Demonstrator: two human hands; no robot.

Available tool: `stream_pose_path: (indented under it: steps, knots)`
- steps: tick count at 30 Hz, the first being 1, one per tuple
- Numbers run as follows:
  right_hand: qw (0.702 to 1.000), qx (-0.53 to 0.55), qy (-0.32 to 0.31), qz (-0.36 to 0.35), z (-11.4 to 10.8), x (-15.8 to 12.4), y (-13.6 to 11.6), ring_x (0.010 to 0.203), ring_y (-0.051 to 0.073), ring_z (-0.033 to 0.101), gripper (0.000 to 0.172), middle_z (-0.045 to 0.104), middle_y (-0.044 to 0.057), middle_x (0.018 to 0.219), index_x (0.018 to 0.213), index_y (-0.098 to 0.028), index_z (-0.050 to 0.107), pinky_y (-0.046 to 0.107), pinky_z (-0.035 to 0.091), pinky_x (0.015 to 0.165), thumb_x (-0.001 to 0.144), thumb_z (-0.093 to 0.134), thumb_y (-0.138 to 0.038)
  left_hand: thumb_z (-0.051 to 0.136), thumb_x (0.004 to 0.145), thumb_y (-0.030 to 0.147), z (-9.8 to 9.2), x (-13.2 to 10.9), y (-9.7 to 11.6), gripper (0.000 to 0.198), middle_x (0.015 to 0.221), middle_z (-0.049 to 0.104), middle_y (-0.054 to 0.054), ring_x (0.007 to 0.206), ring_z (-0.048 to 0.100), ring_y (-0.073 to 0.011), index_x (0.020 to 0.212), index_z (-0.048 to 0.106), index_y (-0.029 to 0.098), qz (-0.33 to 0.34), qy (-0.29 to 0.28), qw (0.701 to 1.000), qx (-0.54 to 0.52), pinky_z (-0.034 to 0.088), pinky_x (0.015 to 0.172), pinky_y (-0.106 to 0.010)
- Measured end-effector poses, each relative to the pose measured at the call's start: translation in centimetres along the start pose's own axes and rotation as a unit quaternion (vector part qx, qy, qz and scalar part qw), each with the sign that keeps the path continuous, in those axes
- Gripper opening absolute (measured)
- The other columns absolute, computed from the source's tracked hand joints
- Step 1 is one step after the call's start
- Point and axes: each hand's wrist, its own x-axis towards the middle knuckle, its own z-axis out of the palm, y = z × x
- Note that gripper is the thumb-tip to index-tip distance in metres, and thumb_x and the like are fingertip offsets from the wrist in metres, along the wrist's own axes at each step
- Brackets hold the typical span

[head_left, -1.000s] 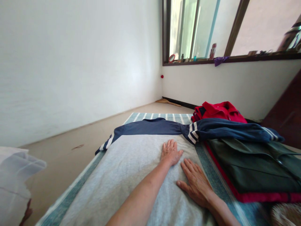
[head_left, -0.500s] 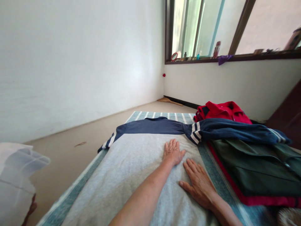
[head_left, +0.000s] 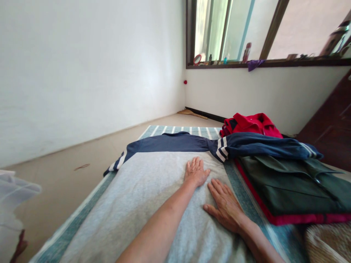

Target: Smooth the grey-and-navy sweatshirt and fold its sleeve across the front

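A grey jacket [head_left: 148, 182] with a navy yoke and navy, white-striped sleeves lies spread out, collar at the far end. My left hand [head_left: 196, 172] rests flat on its upper right part, fingers stretched out. Just nearer to me and further right, my right hand [head_left: 225, 204] also lies flat on the grey cloth, its thumb spread. Neither hand grips anything. The jacket's right sleeve [head_left: 255, 146] reaches across toward the folded clothes, while the left sleeve [head_left: 117, 162] hangs at the edge of the striped teal cover [head_left: 79, 219].
To the right lie a folded dark green garment [head_left: 296, 190] on a red one and a folded red garment [head_left: 255, 124] behind. A woven basket [head_left: 329, 237] is at lower right. White translucent material [head_left: 16, 197] stands at left. Small items line the windowsill [head_left: 274, 64].
The view has turned slightly to the right, bringing more of the woven basket into sight. Both hands stay flat on the jacket in nearly the same places.
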Motion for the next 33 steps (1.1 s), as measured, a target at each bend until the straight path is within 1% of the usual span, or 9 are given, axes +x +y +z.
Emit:
stream_pose_path:
  steps: [6, 11, 15, 18, 20, 22, 27, 30, 33]
  knots:
    - [1.000, 0.002, -0.003, -0.007, -0.2, -0.1, 0.1, 0.142, 0.025, 0.006, 0.080, 0.012, 0.010, 0.154, 0.146, -0.013, 0.024, 0.041, 0.007, 0.115, 0.087, 0.034, -0.065, 0.023, 0.089, 0.056, 0.1, 0.0, 0.0, 0.070, 0.155, 0.016, -0.010, 0.143, 0.008, -0.0215, 0.145, 0.026, 0.014, -0.002, -0.002, 1.000, 0.001, 0.007, 0.114, -0.046]
    - [1.000, 0.006, -0.006, -0.008, -0.5, -0.2, 0.1, 0.142, 0.025, 0.006, 0.081, 0.013, 0.012, 0.154, 0.146, -0.013, 0.024, 0.041, 0.007, 0.115, 0.086, 0.034, -0.066, 0.024, 0.089, 0.055, 0.1, 0.2, 0.1, 0.068, 0.155, 0.017, -0.010, 0.143, 0.009, -0.0228, 0.144, 0.027, 0.015, -0.001, -0.002, 1.000, 0.009, 0.007, 0.114, -0.047]
    - [1.000, 0.009, -0.002, -0.011, -0.7, -0.2, 0.0, 0.142, 0.026, 0.005, 0.083, 0.013, 0.013, 0.154, 0.146, -0.011, 0.025, 0.042, 0.007, 0.114, 0.086, 0.034, -0.067, 0.026, 0.090, 0.052, -0.3, 0.2, 0.1, 0.064, 0.155, 0.018, -0.011, 0.142, 0.011, -0.0231, 0.142, 0.030, 0.015, -0.002, -0.004, 1.000, 0.017, 0.009, 0.114, -0.048]
    - [1.000, 0.013, 0.000, -0.014, -0.7, -0.1, 0.0, 0.142, 0.026, 0.006, 0.084, 0.013, 0.013, 0.154, 0.146, -0.011, 0.023, 0.042, 0.006, 0.114, 0.086, 0.031, -0.068, 0.031, 0.089, 0.051, -1.1, 0.3, 0.4, 0.061, 0.153, 0.024, -0.013, 0.141, 0.016, -0.0251, 0.138, 0.036, 0.015, 0.002, -0.013, 1.000, 0.019, 0.014, 0.112, -0.049]
    - [1.000, 0.016, 0.003, -0.013, -0.7, -0.1, -0.1, 0.142, 0.026, 0.006, 0.084, 0.013, 0.013, 0.154, 0.147, -0.011, 0.023, 0.043, 0.006, 0.115, 0.086, 0.030, -0.068, 0.034, 0.089, 0.050, -1.5, 0.6, 0.7, 0.056, 0.150, 0.030, -0.015, 0.139, 0.021, -0.0272, 0.132, 0.043, 0.015, 0.005, -0.005, 1.000, 0.020, 0.018, 0.111, -0.051]
    - [1.000, 0.019, 0.004, -0.013, -0.8, -0.2, -0.1, 0.142, 0.026, 0.005, 0.083, 0.013, 0.012, 0.154, 0.146, -0.012, 0.024, 0.043, 0.005, 0.114, 0.086, 0.031, -0.068, 0.035, 0.090, 0.048, -1.7, 1.1, 1.3, 0.053, 0.149, 0.032, -0.016, 0.139, 0.022, -0.0277, 0.129, 0.046, 0.014, 0.006, 0.013, 1.000, 0.022, 0.017, 0.111, -0.050]
    - [1.000, 0.030, -0.003, -0.008, -0.9, -0.1, -0.3, 0.142, 0.028, 0.005, 0.082, 0.012, 0.011, 0.154, 0.147, -0.013, 0.024, 0.044, 0.005, 0.115, 0.085, 0.035, -0.067, 0.032, 0.091, 0.048, -0.6, 3.2, 2.6, 0.056, 0.152, 0.026, -0.013, 0.141, 0.016, -0.0245, 0.135, 0.039, 0.015, 0.014, 0.033, 0.999, 0.020, 0.015, 0.113, -0.045]
    - [0.999, 0.038, -0.005, -0.007, -0.8, 0.0, -0.3, 0.142, 0.028, 0.005, 0.081, 0.011, 0.011, 0.154, 0.146, -0.013, 0.024, 0.045, 0.005, 0.115, 0.086, 0.037, -0.065, 0.026, 0.091, 0.050, 0.4, 4.1, 2.9, 0.060, 0.153, 0.022, -0.013, 0.142, 0.013, -0.0245, 0.139, 0.034, 0.014, 0.018, 0.014, 1.000, 0.020, 0.013, 0.113, -0.046]
    - [0.999, 0.047, -0.003, -0.007, -0.5, 0.1, -0.2, 0.142, 0.029, 0.003, 0.080, 0.009, 0.010, 0.154, 0.147, -0.014, 0.024, 0.045, 0.004, 0.115, 0.086, 0.038, -0.065, 0.025, 0.091, 0.052, 0.7, 4.4, 2.7, 0.064, 0.154, 0.021, -0.014, 0.142, 0.012, -0.0255, 0.141, 0.031, 0.013, 0.021, -0.004, 1.000, 0.019, 0.012, 0.114, -0.046]
